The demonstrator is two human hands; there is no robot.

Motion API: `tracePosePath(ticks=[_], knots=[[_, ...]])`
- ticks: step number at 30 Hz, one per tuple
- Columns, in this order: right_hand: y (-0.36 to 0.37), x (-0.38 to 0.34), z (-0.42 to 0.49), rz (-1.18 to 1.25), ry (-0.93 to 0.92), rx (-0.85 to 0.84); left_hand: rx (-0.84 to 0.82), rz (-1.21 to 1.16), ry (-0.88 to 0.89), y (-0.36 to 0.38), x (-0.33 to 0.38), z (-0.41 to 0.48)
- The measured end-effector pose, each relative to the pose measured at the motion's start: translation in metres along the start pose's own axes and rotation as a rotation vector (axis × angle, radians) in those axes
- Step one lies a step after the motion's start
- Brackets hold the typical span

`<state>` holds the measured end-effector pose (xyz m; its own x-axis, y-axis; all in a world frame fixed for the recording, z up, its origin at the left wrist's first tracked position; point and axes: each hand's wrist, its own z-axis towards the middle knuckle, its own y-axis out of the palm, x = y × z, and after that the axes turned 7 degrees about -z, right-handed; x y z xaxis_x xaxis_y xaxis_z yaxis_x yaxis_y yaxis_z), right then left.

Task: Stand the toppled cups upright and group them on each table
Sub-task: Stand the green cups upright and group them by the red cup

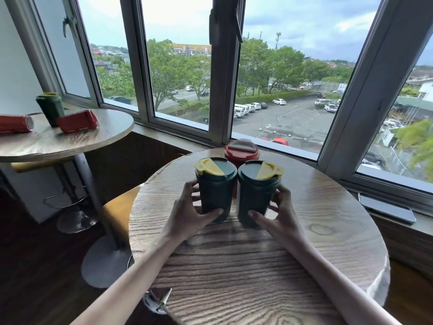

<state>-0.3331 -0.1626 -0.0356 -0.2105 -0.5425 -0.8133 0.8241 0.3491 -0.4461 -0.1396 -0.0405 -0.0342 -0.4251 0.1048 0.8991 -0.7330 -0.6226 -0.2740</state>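
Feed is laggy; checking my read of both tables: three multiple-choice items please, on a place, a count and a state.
1. Where on the near table is the red cup? A) behind the two green cups B) in front of them C) at the rim
2. How many cups lie toppled on the far table? A) none B) two C) three
3. The left hand: A) hangs open B) grips a green cup C) presses the table
1A, it stands behind both; 2B, two red cups lie sideways; 3B, fingers curl round it.
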Motion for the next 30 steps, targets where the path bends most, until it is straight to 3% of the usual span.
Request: tracePosePath(ticks=[17, 30], knots=[[0.002, 0.004, 0.003, -0.007, 0.051, 0.055, -0.029, -0.083, -0.038, 0.002, -0.006, 0.008], [0.003, 0.005, 0.002, -0.006, 0.106, 0.003, -0.065, -0.126, -0.058, 0.003, -0.009, 0.013]])
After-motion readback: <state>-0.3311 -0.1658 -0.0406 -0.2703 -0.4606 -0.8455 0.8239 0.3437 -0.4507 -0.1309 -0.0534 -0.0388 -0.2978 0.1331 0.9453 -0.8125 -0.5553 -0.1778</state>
